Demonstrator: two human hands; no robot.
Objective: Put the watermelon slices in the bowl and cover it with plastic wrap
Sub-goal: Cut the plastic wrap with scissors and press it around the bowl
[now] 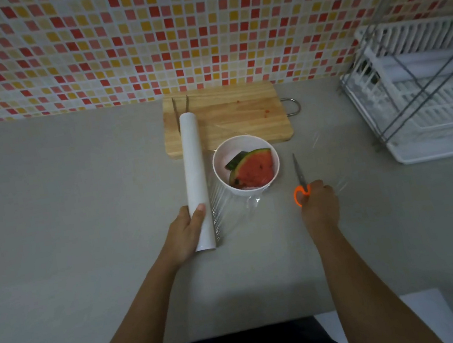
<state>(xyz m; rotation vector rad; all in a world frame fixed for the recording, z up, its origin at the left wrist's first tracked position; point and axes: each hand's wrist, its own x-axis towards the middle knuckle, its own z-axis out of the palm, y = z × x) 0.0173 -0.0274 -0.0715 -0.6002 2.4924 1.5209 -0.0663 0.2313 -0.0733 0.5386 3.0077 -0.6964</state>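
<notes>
Both hands are busy: left hand (187, 230) curls round the roll (195, 176), right hand (320, 204) grips shut scissors (300, 179). Slices (254, 170) sit in the bowl (217, 158), mid-counter, under film (224, 204). Slack film may bunch, snagging the cut or dragging the bowl.

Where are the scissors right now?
In the head view, the scissors are just right of the bowl. The right hand grips their orange handles, and the blades point away toward the tiled wall.
</notes>
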